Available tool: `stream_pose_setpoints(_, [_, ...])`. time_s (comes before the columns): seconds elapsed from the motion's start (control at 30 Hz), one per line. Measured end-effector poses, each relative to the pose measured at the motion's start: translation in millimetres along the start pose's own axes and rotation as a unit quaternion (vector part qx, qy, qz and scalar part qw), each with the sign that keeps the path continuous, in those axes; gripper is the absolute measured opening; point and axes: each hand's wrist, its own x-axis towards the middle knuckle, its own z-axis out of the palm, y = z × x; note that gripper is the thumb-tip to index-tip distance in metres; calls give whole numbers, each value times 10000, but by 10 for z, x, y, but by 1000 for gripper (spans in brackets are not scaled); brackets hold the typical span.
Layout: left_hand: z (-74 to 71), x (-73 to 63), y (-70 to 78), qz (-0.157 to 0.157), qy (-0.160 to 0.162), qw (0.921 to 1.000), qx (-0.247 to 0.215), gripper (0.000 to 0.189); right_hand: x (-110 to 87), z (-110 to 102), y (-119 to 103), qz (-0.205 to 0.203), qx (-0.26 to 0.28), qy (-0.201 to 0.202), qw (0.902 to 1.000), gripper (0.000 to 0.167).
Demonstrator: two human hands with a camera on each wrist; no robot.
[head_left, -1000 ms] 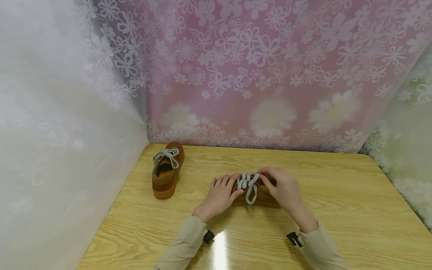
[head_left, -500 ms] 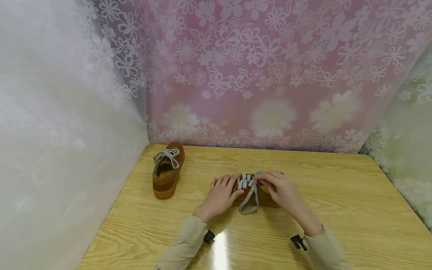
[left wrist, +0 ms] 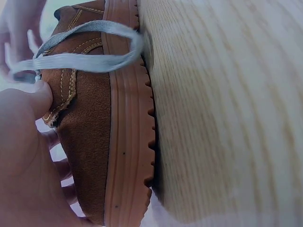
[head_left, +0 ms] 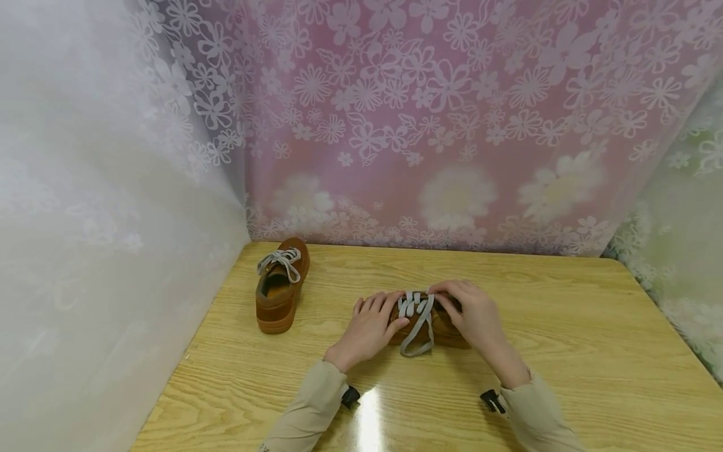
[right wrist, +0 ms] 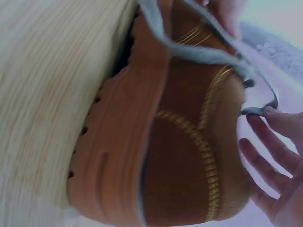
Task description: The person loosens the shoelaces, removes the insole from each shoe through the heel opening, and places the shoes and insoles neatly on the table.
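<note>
A brown suede shoe (head_left: pixel 447 331) with a thick gum sole lies on the table, toe to the left. My left hand (head_left: pixel 368 328) holds its front, thumb on the near side and fingers over the far side. Thumb and forefinger of my right hand (head_left: pixel 476 317) pinch the grey shoelace (right wrist: pixel 201 54) above the tongue. A long loop of this lace (left wrist: pixel 83 62) hangs down the shoe's near side, as the left wrist view shows. The right hand partly hides the shoe opening in the head view.
A matching brown shoe (head_left: pixel 275 309), its grey lace tied in a bow, stands at the table's back left. The wood-grain table (head_left: pixel 587 351) meets a pink flowered curtain (head_left: pixel 429 138) behind. A pale sheet (head_left: pixel 113 207) borders the left side.
My right hand dipped left over the laces, then drew back right and up, still at the lace. The hanging loop grew longer and swung toward the near left. My left hand stayed put.
</note>
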Motion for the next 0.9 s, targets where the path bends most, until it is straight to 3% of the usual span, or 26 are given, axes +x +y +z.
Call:
stream_pose_setpoints(0.17, [-17, -4, 14, 13, 19, 10000, -12, 60, -44, -79, -111, -386, 438, 164, 9982, 29])
stream_pose_setpoints(0.37, [-22, -3, 19, -10, -6, 10000, 19, 60, -201, -91, -209, -808, 895, -211, 9925, 33])
stream_pose_setpoints(0.67, [-3, -1, 7, -1, -9, 10000, 69, 61, -348, -47, -200, -698, 684, -421, 9943, 30])
stream_pose_setpoints(0.9, [6, -8, 10, 5, 23, 10000, 42, 61, -341, -119, -184, -1081, 846, -526, 9891, 35])
